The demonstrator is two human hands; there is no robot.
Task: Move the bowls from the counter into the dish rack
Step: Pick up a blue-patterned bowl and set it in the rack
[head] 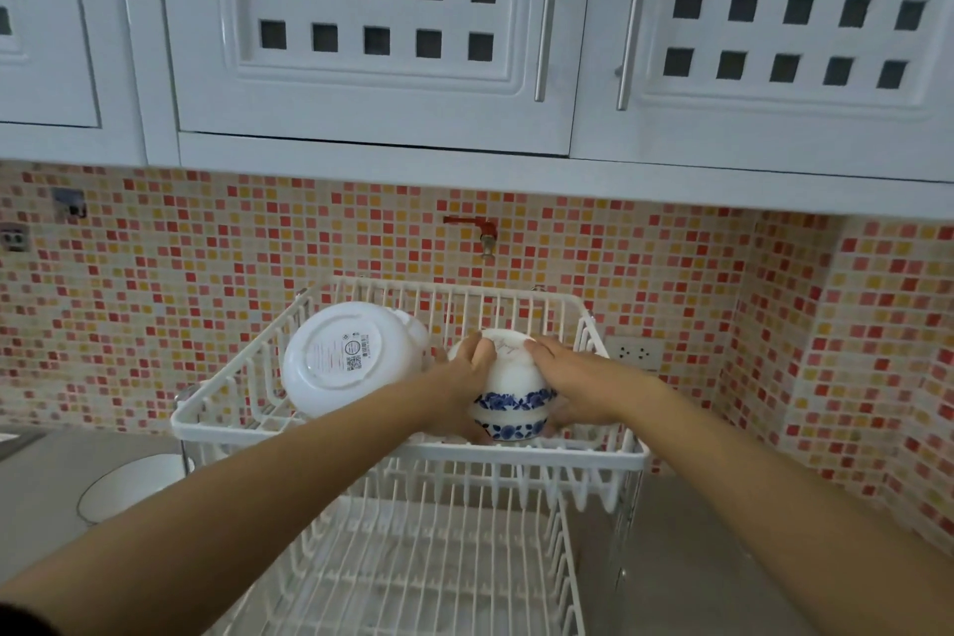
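Observation:
A white two-tier wire dish rack (568, 457) stands on the counter against the tiled wall. In its upper tier a large plain white bowl (335, 362) leans on its side at the left, its labelled base facing me. To its right sit white bowls with blue flower bands (511, 403), stacked upside down. My left hand (459, 377) grips the stack's left side. My right hand (573, 380) grips its right side. The lower tier (423, 563) holds nothing that I can see.
A round white dish or lid (129, 485) lies on the grey counter left of the rack. A red tap (482, 227) juts from the mosaic wall behind. A socket (635, 352) sits on the wall at right. White cupboards (371, 31) hang overhead.

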